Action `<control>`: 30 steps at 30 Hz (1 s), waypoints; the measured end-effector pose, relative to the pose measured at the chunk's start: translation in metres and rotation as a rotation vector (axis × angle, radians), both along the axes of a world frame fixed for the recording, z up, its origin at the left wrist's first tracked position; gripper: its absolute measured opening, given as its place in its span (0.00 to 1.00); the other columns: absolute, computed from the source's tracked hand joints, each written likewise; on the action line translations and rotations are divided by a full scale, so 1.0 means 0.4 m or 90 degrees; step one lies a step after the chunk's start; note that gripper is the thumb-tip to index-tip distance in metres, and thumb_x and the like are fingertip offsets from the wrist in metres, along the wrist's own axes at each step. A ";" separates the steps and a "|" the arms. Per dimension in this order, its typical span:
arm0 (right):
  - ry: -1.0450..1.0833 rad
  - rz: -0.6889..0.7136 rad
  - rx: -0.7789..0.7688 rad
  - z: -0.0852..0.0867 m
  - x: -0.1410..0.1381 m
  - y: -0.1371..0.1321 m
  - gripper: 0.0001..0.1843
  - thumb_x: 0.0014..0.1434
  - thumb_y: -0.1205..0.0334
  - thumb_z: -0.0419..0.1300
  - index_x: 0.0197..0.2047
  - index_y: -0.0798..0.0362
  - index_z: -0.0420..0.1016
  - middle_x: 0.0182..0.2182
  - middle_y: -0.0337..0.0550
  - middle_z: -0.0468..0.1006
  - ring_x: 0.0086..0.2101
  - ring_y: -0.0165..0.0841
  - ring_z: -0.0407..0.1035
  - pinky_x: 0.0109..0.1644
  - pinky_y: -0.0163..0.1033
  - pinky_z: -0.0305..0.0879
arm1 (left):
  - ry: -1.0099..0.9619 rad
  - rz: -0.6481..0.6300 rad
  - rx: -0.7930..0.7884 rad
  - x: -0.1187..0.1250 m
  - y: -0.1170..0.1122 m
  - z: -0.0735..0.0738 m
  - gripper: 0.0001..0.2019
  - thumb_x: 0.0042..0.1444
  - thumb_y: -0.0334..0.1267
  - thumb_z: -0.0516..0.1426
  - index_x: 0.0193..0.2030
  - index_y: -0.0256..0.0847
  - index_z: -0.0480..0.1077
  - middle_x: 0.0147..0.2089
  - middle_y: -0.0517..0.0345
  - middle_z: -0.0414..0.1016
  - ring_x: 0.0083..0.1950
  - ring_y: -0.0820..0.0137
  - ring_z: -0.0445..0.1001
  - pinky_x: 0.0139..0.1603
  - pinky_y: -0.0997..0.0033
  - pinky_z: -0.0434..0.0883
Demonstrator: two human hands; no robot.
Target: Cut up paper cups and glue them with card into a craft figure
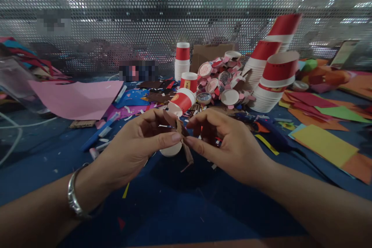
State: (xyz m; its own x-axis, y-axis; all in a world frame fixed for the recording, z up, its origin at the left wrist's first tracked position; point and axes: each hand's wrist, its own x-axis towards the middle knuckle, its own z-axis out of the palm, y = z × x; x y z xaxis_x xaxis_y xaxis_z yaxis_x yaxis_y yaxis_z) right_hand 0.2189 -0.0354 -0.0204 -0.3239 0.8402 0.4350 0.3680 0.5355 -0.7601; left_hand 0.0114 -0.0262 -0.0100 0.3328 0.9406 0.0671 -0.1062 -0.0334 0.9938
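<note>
My left hand (139, 143) and my right hand (226, 143) meet over the blue table, both pinching a small folded piece of brown paper (181, 137). A thin brown strip of it hangs down between the thumbs. The left wrist wears a silver bangle (74, 195). Just behind the hands lies a tipped red and white paper cup (181, 102), and a white cup bottom (171, 150) shows under the left fingers.
Stacks of red and white cups (273, 77) lean at the right, another stack (182, 60) stands behind. A heap of cup bottoms and paper scraps (222, 83) lies between. Coloured paper sheets (325, 143) spread at right, a pink sheet (75, 99) at left. A perforated metal screen (186, 11) closes the back.
</note>
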 end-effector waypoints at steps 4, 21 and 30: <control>0.001 -0.011 -0.004 -0.001 0.003 -0.003 0.12 0.62 0.59 0.68 0.46 0.54 0.75 0.37 0.38 0.76 0.28 0.26 0.67 0.30 0.34 0.65 | 0.000 -0.006 0.008 -0.003 -0.001 0.005 0.09 0.52 0.33 0.70 0.36 0.40 0.75 0.39 0.60 0.76 0.40 0.72 0.75 0.42 0.75 0.73; 0.214 0.111 -0.334 -0.001 0.009 0.018 0.16 0.59 0.52 0.72 0.35 0.54 0.73 0.28 0.33 0.70 0.24 0.23 0.60 0.26 0.32 0.56 | 0.030 -0.044 0.018 -0.018 0.004 0.010 0.11 0.51 0.38 0.72 0.42 0.48 0.81 0.37 0.57 0.79 0.39 0.66 0.77 0.42 0.66 0.75; 0.265 0.095 -0.337 -0.001 0.012 0.019 0.16 0.59 0.53 0.72 0.35 0.54 0.72 0.27 0.32 0.70 0.24 0.22 0.61 0.25 0.30 0.56 | 0.133 0.002 -0.045 -0.040 0.038 0.022 0.11 0.55 0.43 0.69 0.42 0.43 0.79 0.38 0.54 0.80 0.34 0.68 0.78 0.31 0.73 0.74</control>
State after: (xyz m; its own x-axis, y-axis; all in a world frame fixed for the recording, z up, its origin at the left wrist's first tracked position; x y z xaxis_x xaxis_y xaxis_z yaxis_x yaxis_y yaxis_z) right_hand 0.2235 -0.0278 -0.0208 -0.3479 0.9330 0.0926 -0.0607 0.0761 -0.9953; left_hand -0.0046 -0.0110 -0.0011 0.3295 0.9416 -0.0699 0.1030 0.0378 0.9940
